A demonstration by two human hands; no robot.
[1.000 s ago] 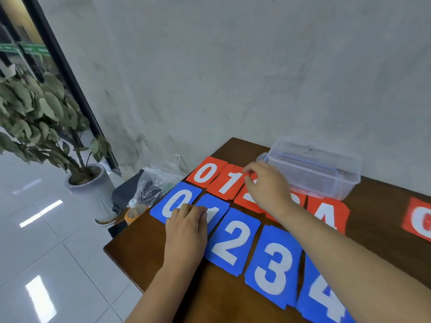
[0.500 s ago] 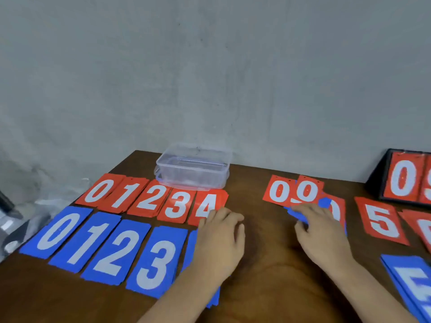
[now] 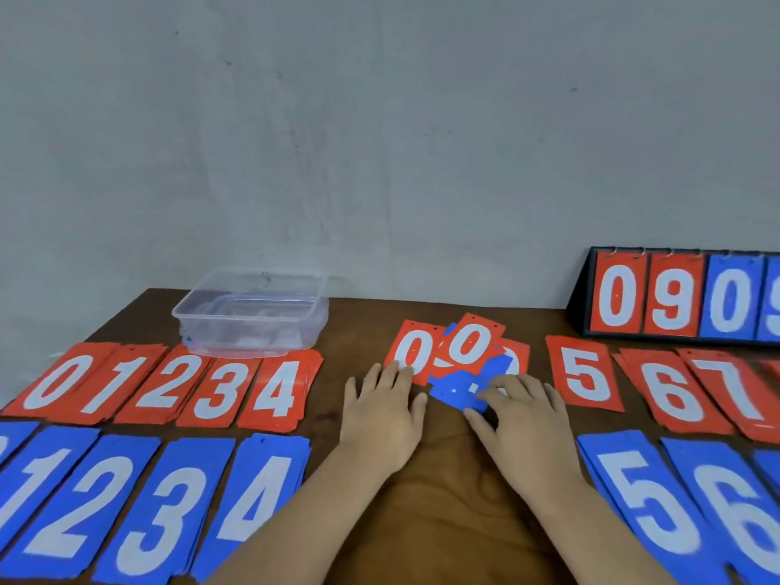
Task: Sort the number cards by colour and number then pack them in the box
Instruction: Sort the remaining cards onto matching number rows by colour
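A loose heap of red and blue cards [image 3: 466, 358] lies at the table's middle, red 0 cards on top. My left hand [image 3: 382, 411] lies flat with its fingertips on the left red 0 card [image 3: 415, 344]. My right hand [image 3: 521, 424] has curved fingers touching a blue card [image 3: 458, 388] in the heap. Red stacks 0 to 4 [image 3: 169, 386] and blue stacks 1 to 4 [image 3: 143, 504] lie at left. Red 5, 6, 7 [image 3: 658, 390] and blue 5, 6 [image 3: 683, 513] lie at right. A clear plastic box [image 3: 251, 316] stands open behind the red stacks.
A black flip scoreboard [image 3: 683, 299] showing 0 9 0 stands at the back right against the grey wall. The brown wooden table [image 3: 447, 491] shows bare wood between the left and right card rows, under my forearms.
The view swung right from the table's left end to its middle. My left hand left the blue 4 stack and reached the red 0 card; my right hand stays on the heap.
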